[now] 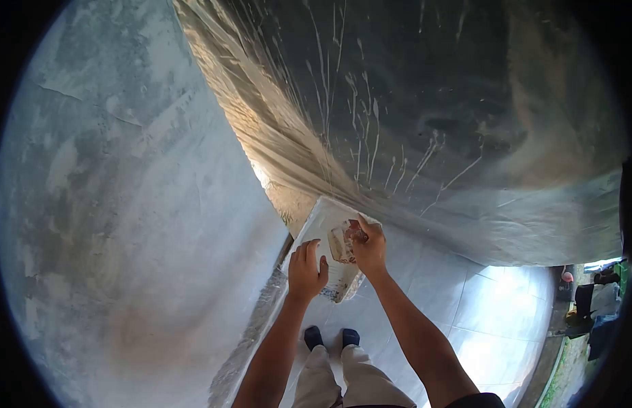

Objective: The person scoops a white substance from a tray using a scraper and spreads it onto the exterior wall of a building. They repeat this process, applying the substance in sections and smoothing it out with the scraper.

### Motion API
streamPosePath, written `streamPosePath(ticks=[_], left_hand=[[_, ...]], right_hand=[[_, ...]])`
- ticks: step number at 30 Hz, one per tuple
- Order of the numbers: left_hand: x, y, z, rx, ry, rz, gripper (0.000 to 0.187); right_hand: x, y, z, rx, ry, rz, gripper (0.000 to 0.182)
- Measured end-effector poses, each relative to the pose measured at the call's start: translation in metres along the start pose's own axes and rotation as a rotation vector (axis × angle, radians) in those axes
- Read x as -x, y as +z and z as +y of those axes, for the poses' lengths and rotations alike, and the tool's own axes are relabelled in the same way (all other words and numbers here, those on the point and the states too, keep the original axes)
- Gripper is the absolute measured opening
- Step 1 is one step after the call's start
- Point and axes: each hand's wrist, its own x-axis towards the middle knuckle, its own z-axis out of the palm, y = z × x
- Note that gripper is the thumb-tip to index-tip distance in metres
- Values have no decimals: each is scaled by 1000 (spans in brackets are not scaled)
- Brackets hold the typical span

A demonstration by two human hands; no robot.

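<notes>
A white, paint-smeared tray [314, 228] is in front of me at the centre, with dark specks along its near end. My right hand [372, 248] is closed around the reddish handle of a wide paintbrush [341, 246]. Its pale, coated head is over the inside of the tray. At the tray's left side is my left hand [305, 272], fingers extended and thumb apart. Whether its fingers press on the rim or only hover there cannot be made out. What supports the tray from below is hidden.
A patchy grey plastered wall [125, 204] rises on the left. A dark plastic sheet [425, 102] with white drips hangs ahead and right, its folded beige edge [261, 115] near the wall. Below are my feet [331, 336] on grey floor tiles [438, 285]. Assorted items [595, 306] lie far right.
</notes>
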Motion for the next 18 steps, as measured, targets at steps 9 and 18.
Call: streamPosePath(ticks=[9, 18], left_hand=[[96, 65, -71, -50, -246, -212, 44], [172, 108, -114, -64, -452, -377, 33]], right_hand=[[78, 57, 113, 139, 235, -100, 52], [104, 80, 176, 283, 150, -176, 56]])
